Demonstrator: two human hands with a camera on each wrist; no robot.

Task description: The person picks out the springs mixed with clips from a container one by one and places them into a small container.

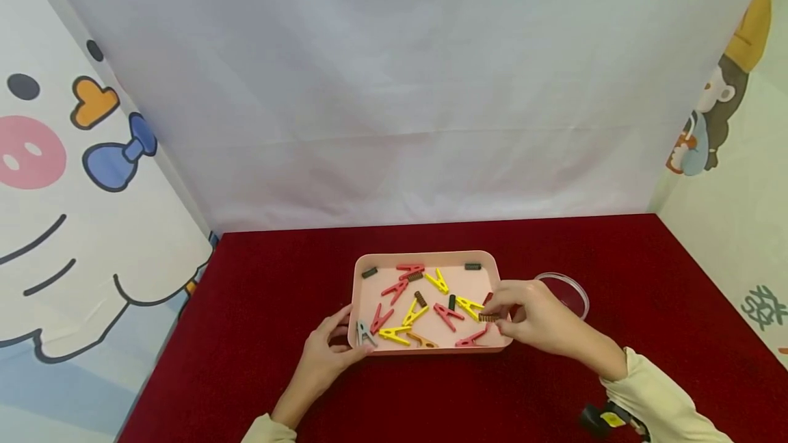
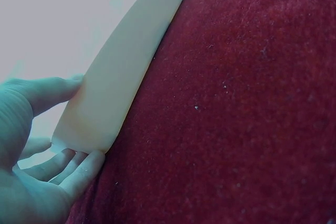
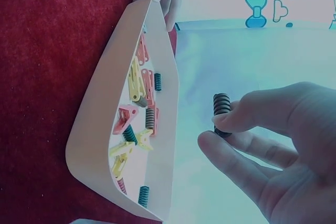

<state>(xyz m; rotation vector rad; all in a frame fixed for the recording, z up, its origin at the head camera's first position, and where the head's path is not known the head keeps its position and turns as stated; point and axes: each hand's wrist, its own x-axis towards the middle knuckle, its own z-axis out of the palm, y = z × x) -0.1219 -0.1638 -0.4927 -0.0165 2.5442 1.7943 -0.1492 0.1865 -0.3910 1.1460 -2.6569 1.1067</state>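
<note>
A pale pink tray (image 1: 431, 351) holds several plastic clothespins and small coil springs. My left hand (image 1: 328, 353) grips its near left corner, thumb over the front rim and fingers against the left side; the left wrist view shows those fingertips (image 2: 90, 167) at the tray's corner. Between thumb and fingertips, my right hand (image 1: 534, 313) pinches a brown coil spring (image 3: 221, 109), above the tray's right part. Red clothespins (image 1: 448, 316), yellow clothespins (image 1: 394, 336), an orange one (image 1: 422, 340) and a grey one (image 1: 366, 332) lie scattered inside. Dark green springs (image 1: 473, 266) lie among them.
A round clear dish (image 1: 583, 287) stands on the dark red cloth (image 1: 277, 279), right of the tray and partly behind my right hand. A pale curtain (image 1: 394, 122) rises behind the table, with cartoon-printed panels at both sides.
</note>
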